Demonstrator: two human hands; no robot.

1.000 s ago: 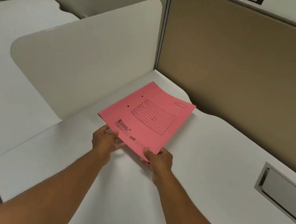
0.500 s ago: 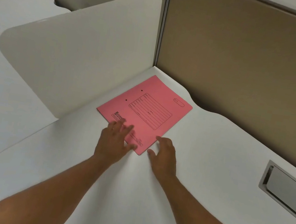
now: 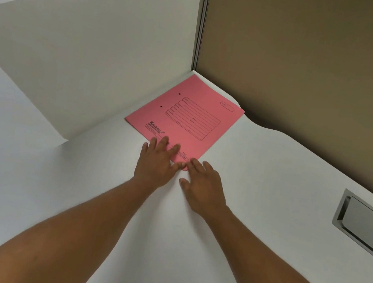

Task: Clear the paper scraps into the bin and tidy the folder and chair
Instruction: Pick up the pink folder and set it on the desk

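Lying flat in the far corner of the white laminate desk [image 3: 272, 179], pink card folder with a printed black form panel [image 3: 185, 119], long edge just beside the cream rounded divider panel [image 3: 84, 56] and far corner near the brown fabric partition wall [image 3: 315, 64]. Left hand [image 3: 156, 163] palm down, fingers spread, fingertips resting on the folder's near edge; right hand [image 3: 202, 188] palm down on the desk, fingers apart, fingertips touching the near corner, nothing gripped. Recessed grey metal cable hatch [image 3: 367, 226] set in the desk, well apart to the right.
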